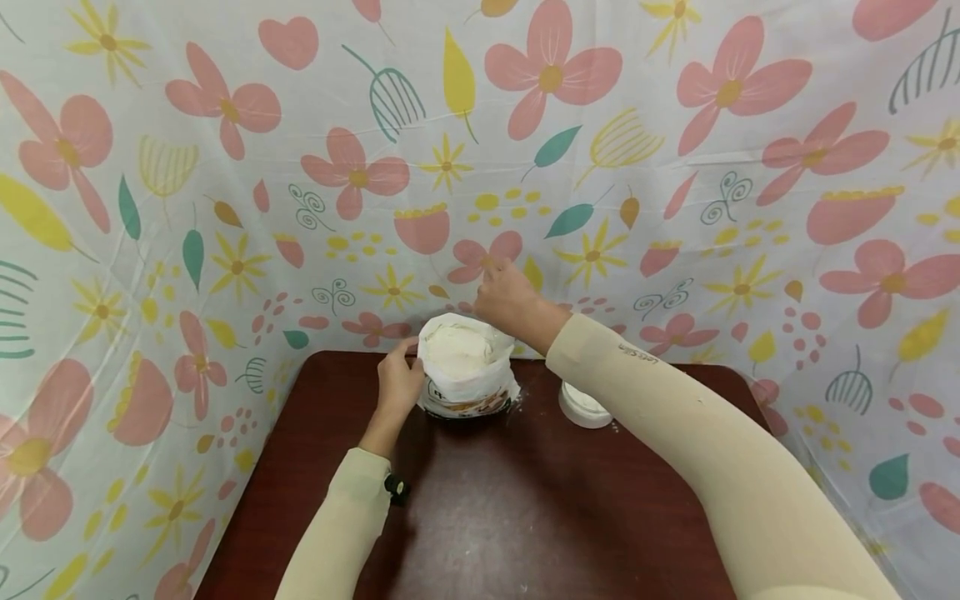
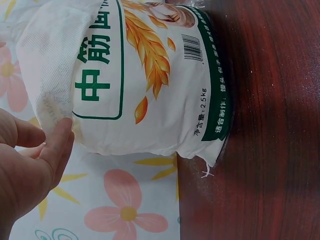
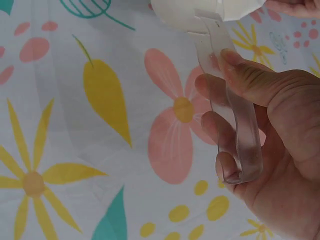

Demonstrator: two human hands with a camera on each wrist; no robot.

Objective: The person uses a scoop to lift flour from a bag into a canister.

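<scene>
A white flour bag (image 1: pixel 465 387) stands on the table with its top folded outward and white flour (image 1: pixel 456 348) showing inside. Its printed side, with wheat ears and green lettering, faces the left wrist camera. The left hand (image 1: pixel 399 382) pinches the folded rim at the bag's left side, thumb and fingertips (image 2: pixel 65 127) at the cloth. Above the bag's right rear edge is the right hand (image 1: pixel 513 304), its fingers curled round a clear plastic handle (image 3: pixel 245 135). That handle's far end overlaps the pale bag in the right wrist view; whatever lies beyond is unclear.
A round white container (image 1: pixel 583 408) holding white powder stands right of the bag, partly behind the right forearm. White specks lie near both. The dark red table (image 1: pixel 487 517) meets a flower-printed curtain (image 1: pixel 360 250) at its back and sides.
</scene>
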